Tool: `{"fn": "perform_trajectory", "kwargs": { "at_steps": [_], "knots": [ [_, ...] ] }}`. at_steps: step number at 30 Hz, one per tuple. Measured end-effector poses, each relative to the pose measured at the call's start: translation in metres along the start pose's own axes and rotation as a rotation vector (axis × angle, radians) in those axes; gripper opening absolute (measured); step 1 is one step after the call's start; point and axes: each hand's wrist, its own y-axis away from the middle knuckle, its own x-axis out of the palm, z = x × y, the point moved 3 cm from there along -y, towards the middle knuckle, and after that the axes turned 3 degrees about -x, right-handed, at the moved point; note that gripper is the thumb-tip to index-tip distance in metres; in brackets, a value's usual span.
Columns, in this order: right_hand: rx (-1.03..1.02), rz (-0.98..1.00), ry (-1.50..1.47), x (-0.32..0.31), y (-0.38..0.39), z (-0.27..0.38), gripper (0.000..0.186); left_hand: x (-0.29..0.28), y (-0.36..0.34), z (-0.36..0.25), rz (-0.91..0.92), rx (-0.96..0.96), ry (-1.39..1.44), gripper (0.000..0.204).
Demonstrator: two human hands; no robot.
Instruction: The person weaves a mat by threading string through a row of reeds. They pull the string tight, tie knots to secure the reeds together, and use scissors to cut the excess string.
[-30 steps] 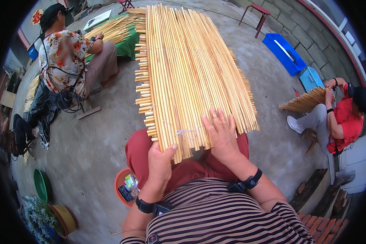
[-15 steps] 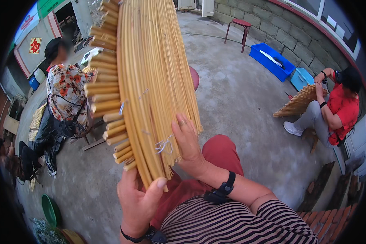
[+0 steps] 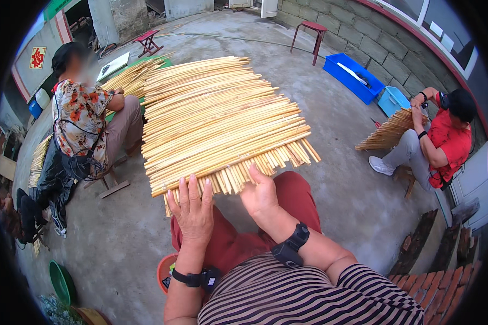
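A wide mat of pale yellow bamboo sticks (image 3: 222,122) lies flat over my knees, its sticks running left to right and fanning at the near right end. My left hand (image 3: 192,208) is at the mat's near edge with fingers stretched up against the stick ends. Beside it, my right hand (image 3: 261,196) holds the same edge, palm turned up and thumb on the sticks. Both wrists wear black bands. My red trousers (image 3: 295,197) show under the mat.
A person in a floral shirt (image 3: 81,122) sits at left beside more sticks. At right a person in red (image 3: 444,141) holds a stick bundle (image 3: 387,132). Blue crates (image 3: 352,78), a red stool (image 3: 312,32), an orange bucket (image 3: 162,271), a green basin (image 3: 62,281) and bricks (image 3: 444,287) stand around.
The mat, first lying with its sticks pointing away from me, was swung up on edge and now lies flat, turned so its sticks run crosswise. Both hands kept hold of its near edge.
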Motion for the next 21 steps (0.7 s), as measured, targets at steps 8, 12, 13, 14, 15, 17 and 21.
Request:
{"fn": "perform_trajectory", "kwargs": {
  "at_steps": [8,12,13,14,15,17,21],
  "knots": [
    [0.409,-0.017,0.257,-0.041,0.042,-0.015,0.033,0.025,0.019,0.029,0.098,-0.077,0.188,0.049],
    [0.914,0.455,0.939,-0.016,0.064,0.005,0.029,0.027,0.029,0.059,0.136,-0.118,0.179,0.048],
    [1.062,0.917,1.371,-0.003,0.073,0.019,0.027,0.026,0.032,0.065,0.146,-0.122,0.171,0.048],
    [0.988,1.100,1.366,0.007,0.074,0.033,0.025,0.026,0.033,0.070,0.176,-0.152,0.123,0.049],
    [0.909,1.277,1.350,0.013,0.077,0.046,0.024,0.026,0.035,0.073,0.210,-0.181,0.078,0.050],
    [0.530,0.896,1.243,0.020,0.062,0.078,0.016,0.009,0.035,0.067,0.140,-0.180,0.076,0.049],
    [-0.468,0.194,1.441,-0.011,0.032,0.124,0.011,-0.040,0.015,0.006,-0.025,-0.162,0.785,0.035]
  ]
}}
